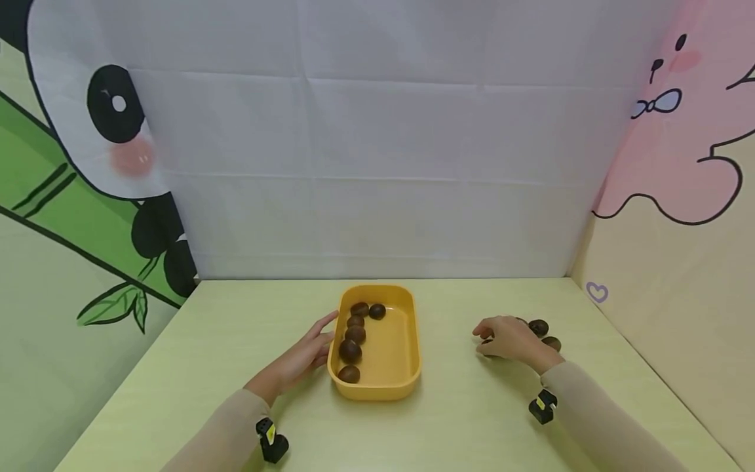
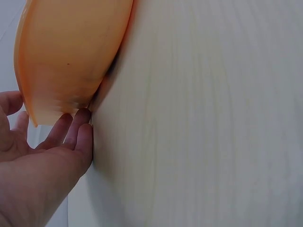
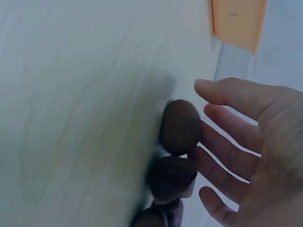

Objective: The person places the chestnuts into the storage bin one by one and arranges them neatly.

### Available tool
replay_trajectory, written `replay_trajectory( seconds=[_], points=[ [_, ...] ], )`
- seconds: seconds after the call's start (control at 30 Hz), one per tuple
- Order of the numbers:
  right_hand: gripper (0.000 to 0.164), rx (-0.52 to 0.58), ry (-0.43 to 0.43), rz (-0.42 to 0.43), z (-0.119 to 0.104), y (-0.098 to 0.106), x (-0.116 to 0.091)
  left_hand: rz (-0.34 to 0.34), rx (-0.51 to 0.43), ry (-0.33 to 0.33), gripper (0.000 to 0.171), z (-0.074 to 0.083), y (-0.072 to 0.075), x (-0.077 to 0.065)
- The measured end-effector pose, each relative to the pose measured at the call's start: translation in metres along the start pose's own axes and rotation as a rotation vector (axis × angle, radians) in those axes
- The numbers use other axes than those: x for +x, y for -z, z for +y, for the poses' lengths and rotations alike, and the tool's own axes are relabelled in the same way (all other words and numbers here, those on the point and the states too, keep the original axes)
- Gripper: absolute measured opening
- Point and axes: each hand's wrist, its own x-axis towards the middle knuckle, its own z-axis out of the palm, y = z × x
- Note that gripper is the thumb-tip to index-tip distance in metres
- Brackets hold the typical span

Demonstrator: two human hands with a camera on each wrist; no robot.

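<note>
A yellow rectangular tray [image 1: 389, 357] stands mid-table in the head view. Several brown chestnuts [image 1: 350, 352] lie mostly along its left side. My left hand [image 1: 297, 364] rests against the tray's left wall, fingers extended; the left wrist view shows its fingertips [image 2: 83, 113] at the wall near the table. To the right of the tray, my right hand [image 1: 512, 337] reaches over a group of chestnuts [image 1: 539, 327]. In the right wrist view, its fingers curve loosely beside the nearest chestnut [image 3: 181, 127], the thumb apart from it. Another dark chestnut [image 3: 171, 177] lies right beside that one.
The pale wood-grain table [image 1: 448, 419] ends at a white cloth backdrop [image 1: 383, 216]. Side panels carry cartoon drawings, a panda on the left and a pink animal [image 1: 678, 164] on the right. Small black devices [image 1: 272, 442] are strapped over both sleeves.
</note>
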Motion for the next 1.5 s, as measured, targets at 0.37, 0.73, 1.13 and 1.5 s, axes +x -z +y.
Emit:
replay_trajectory(
  seconds=[0.37,0.73,1.13,1.5],
  points=[
    [0.030,-0.067,0.065,0.019,0.015,0.000,-0.013,-0.002,-0.003,-0.001,0.059,0.000,-0.001,-0.001],
    [0.032,-0.017,0.082,0.001,0.009,0.003,-0.005,-0.001,-0.003,-0.003,0.059,0.001,0.000,0.000],
    [0.032,-0.017,0.162,0.019,-0.016,0.020,0.014,-0.003,-0.008,-0.010,0.060,0.000,0.000,0.001],
    [0.031,0.051,0.216,-0.001,-0.058,0.030,0.039,0.017,0.000,0.003,0.061,0.001,0.000,0.000]
  ],
)
